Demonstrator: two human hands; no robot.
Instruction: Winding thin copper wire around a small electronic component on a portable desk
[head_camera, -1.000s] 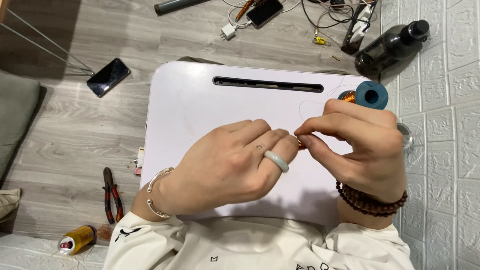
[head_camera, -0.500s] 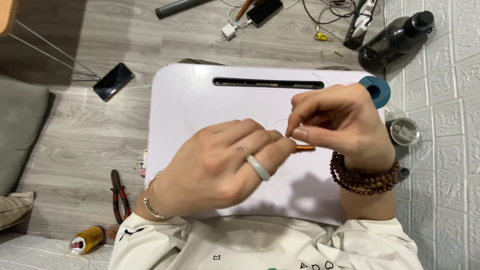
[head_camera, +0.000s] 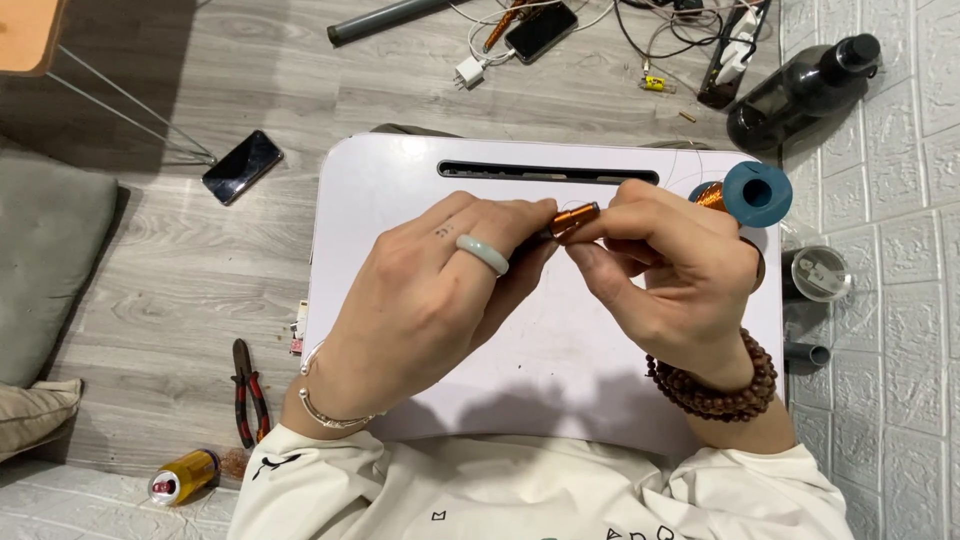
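Up off the white lap desk (head_camera: 420, 180) came both hands since a moment ago — left hand (head_camera: 440, 290) and right hand (head_camera: 670, 270) pinched together on the small copper coil (head_camera: 574, 217), held mid-air near the blue-capped wire spool (head_camera: 750, 193) — winding apparently continued.

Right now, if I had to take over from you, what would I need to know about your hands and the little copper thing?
Left hand: fingertips closed on one end of the small copper coil.
Right hand: fingertips pinch the other end, above the white lap desk.
Copper wire spool with blue ends lies at the desk's far right corner.
Red-handled pliers lie on the floor, left.
Done: the coil looks tightly wound.
Left: cannot tell; the fine wire is too thin to see.
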